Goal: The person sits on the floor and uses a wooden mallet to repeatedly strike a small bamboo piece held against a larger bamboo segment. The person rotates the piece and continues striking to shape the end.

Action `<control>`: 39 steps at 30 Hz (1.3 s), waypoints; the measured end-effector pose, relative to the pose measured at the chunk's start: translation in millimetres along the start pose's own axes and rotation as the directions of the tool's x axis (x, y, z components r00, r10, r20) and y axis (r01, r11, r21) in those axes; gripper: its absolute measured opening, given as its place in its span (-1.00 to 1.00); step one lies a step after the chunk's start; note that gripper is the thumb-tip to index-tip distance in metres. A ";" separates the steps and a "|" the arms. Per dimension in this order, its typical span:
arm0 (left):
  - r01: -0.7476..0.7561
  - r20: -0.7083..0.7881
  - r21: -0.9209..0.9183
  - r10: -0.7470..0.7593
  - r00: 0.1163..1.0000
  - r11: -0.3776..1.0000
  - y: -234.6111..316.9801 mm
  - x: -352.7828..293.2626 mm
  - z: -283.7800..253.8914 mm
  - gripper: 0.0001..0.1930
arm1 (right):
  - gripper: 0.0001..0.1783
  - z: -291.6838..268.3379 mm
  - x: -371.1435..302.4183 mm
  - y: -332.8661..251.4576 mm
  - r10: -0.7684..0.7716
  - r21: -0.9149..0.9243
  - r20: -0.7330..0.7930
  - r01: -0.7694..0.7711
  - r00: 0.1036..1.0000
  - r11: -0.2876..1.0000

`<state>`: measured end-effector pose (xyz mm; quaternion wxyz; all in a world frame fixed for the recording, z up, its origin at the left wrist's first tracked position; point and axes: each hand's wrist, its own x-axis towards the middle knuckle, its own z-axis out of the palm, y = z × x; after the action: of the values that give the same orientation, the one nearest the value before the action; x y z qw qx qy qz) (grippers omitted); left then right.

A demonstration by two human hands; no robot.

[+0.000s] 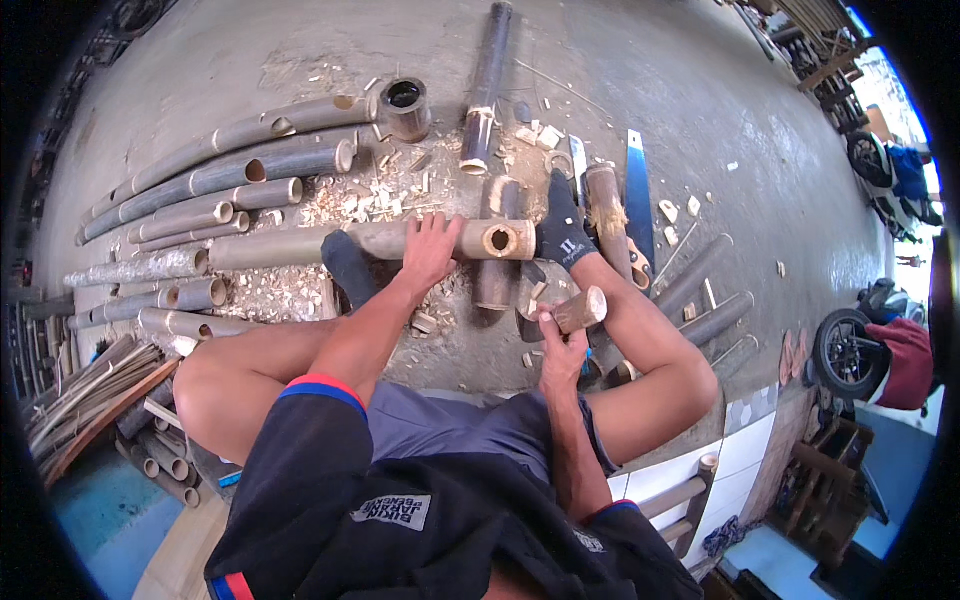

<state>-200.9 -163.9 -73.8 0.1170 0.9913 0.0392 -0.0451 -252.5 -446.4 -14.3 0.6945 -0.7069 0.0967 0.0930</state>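
A long pale bamboo pole [340,243] lies across in front of me, a round hole cut near its right end. My left hand [432,250] is closed over it, fingers across its far side. The pole rests over a short, thick bamboo piece [496,285], and my left foot lies across it. In my right hand [562,350] I grip a short, round wooden piece [580,310] with a pale cut end, held just nearer than the pole's right end. Something dark beside this hand is partly hidden. Wood chips [345,190] are scattered around.
Several bamboo poles [215,192] with cut holes lie at the left. Farther away are a cup-like bamboo section [404,110] and a dark pole [487,90]. A handsaw [638,190] lies right of my right foot. A motorbike wheel [850,352] stands far right.
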 end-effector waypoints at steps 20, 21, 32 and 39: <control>0.050 0.219 -0.005 -0.048 0.975 0.999 -8.9 23.3 -17.3 -0.15 | -0.51 16.7 11.6 -13.3 0.013 -0.052 0.054 -0.010 0.998 0.999; 0.046 0.227 -0.015 -0.041 0.973 0.999 -8.7 23.2 -17.5 -0.14 | -0.50 14.1 13.4 -7.4 -0.015 -0.023 0.058 0.016 0.998 1.000; 0.026 0.248 0.008 -0.028 0.968 1.000 -13.9 29.2 -15.5 -0.11 | -0.51 22.7 9.6 -27.9 0.136 -0.353 0.133 -0.081 0.982 0.932; 0.030 0.288 -0.008 -0.026 0.957 1.000 -14.2 28.9 -21.3 -0.08 | -0.60 23.8 11.0 -39.8 0.196 -0.213 0.136 -0.164 0.971 0.963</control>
<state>-171.8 -143.2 -59.3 0.1269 0.9728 0.0362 -0.1902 -231.2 -422.0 20.7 0.6140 -0.7518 0.0963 0.2204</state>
